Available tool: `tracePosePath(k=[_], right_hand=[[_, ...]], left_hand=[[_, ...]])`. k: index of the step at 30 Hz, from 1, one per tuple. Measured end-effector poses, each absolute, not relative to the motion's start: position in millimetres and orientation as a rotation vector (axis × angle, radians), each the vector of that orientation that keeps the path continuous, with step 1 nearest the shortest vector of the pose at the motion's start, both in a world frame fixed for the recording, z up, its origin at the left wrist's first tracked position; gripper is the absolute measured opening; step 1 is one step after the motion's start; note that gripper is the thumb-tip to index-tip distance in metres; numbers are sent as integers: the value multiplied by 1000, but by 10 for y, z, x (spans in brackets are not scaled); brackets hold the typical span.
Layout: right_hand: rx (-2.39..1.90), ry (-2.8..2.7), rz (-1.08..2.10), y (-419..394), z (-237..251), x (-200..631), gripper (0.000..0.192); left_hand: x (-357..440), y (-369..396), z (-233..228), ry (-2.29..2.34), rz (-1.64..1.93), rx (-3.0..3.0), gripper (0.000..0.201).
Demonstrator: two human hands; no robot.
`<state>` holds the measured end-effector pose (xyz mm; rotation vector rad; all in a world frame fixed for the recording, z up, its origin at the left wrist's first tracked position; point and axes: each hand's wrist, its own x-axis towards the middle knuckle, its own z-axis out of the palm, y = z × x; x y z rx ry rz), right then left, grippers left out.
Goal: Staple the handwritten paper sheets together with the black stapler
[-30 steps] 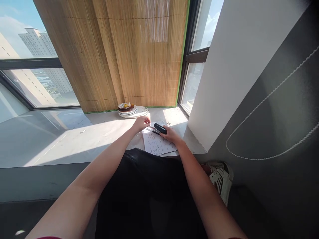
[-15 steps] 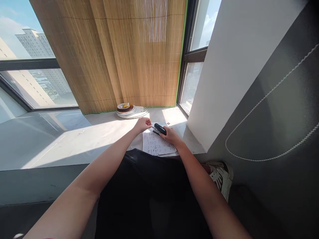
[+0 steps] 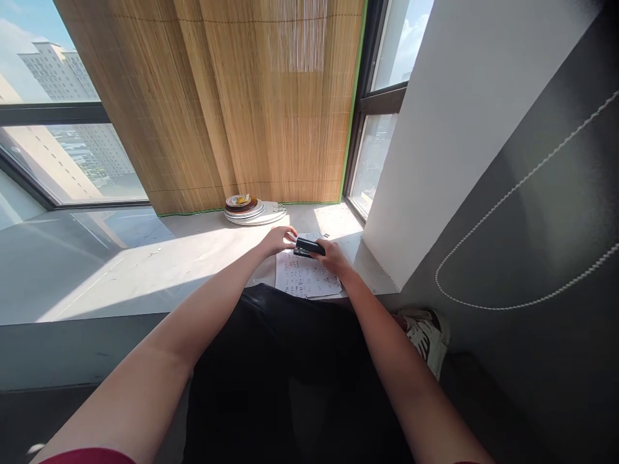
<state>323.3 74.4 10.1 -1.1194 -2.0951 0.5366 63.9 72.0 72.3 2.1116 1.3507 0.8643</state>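
My right hand (image 3: 334, 258) is closed around the rear part of a black stapler (image 3: 309, 245). The stapler's upper arm stands a little apart from its dark base, with the front end facing left. At that front end is my left hand (image 3: 279, 239), fingers curled and pinched together; whatever lies between the fingertips is too small to make out. Beneath the stapler, sheets of white paper (image 3: 307, 281) with dark handwriting lie on the sill, close to its front edge. Small dark bits (image 3: 325, 235) rest just beyond the stapler.
Behind my left hand, a stack of plates (image 3: 245, 212) stands on the pale window sill (image 3: 184, 264). A bamboo blind (image 3: 232, 116) hangs at the back. To the right are a white wall column (image 3: 411, 142) and a looped beaded cord (image 3: 438, 277). A shoe (image 3: 428, 338) shows below.
The stapler has turned nearer to level across the paper. My left fingers have come up against its front end. The view has shifted slightly.
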Motion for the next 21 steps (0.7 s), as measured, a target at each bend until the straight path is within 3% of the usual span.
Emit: tracePosePath(k=[11, 21], right_hand=[[-881, -1879, 816, 761, 89, 3233, 31], [-836, -1863, 904, 741, 144, 3257, 35]], left_hand=[[535, 655, 755, 1166, 911, 1881, 45], [519, 607, 822, 1139, 834, 1947, 47]])
